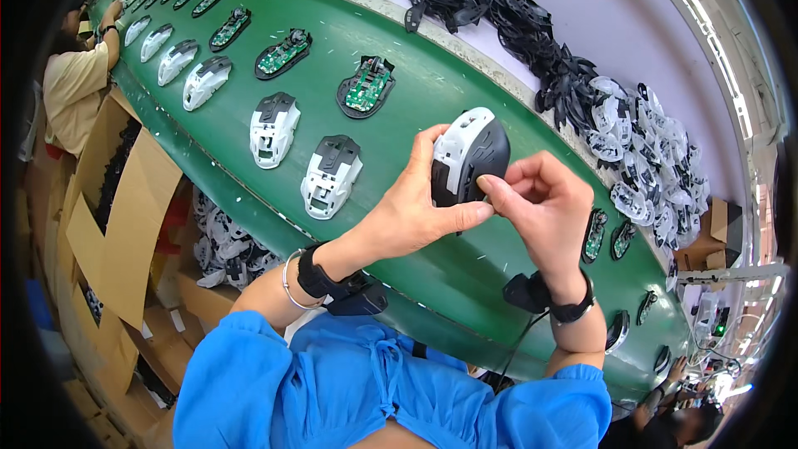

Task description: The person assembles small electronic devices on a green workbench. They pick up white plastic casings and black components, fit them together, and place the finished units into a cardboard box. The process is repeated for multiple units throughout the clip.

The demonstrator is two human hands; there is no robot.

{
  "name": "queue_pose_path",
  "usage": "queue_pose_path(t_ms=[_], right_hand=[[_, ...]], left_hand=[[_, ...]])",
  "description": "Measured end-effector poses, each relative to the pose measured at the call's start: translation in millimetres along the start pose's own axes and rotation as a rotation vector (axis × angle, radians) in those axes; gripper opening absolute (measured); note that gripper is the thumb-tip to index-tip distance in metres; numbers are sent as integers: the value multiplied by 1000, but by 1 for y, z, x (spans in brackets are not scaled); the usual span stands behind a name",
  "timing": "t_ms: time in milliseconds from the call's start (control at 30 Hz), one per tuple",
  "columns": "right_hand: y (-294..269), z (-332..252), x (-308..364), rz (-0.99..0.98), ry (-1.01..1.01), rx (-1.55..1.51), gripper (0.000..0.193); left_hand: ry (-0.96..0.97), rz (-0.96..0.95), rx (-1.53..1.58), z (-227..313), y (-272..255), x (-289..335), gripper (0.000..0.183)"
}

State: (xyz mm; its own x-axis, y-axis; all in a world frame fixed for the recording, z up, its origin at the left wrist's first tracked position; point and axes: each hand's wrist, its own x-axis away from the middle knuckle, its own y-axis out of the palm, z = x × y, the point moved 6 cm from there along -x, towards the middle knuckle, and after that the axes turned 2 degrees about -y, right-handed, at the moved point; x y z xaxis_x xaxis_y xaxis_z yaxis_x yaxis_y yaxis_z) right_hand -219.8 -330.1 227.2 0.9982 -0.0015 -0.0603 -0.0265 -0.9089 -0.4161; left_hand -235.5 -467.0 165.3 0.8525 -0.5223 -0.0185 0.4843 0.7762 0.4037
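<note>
My left hand (407,208) grips a computer mouse (474,154) with a white and black shell, tilted up above the green belt. Its thumb lies along the lower edge and the fingers go behind the shell. My right hand (544,204) is closed, its thumb tip against the mouse's dark side. Whatever those fingers pinch, if anything, is too small to make out. Nearest to my left hand on the belt are a white and grey mouse shell (332,176) and another such shell (274,129). Beyond them sits a mouse base with a green circuit board (366,87).
The green belt (449,283) carries rows of shells and circuit-board bases. Along its far side lie a heap of black parts (490,4) and a pile of white shells (644,150). Cardboard boxes (125,233) stand at left, near another person (79,75).
</note>
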Motion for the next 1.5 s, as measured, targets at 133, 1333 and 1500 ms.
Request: queue_pose_path(t_ms=[133,1333,1500], right_hand=[[2,7,-6,-189,155,-229,24],[11,6,15,-228,83,-408,64],[2,9,12,-192,313,-587,52]], left_hand=[[67,-72,-29,4,-13,2,86],[170,-137,-346,13,-24,20,82],[50,-253,-391,11,-18,18,94]])
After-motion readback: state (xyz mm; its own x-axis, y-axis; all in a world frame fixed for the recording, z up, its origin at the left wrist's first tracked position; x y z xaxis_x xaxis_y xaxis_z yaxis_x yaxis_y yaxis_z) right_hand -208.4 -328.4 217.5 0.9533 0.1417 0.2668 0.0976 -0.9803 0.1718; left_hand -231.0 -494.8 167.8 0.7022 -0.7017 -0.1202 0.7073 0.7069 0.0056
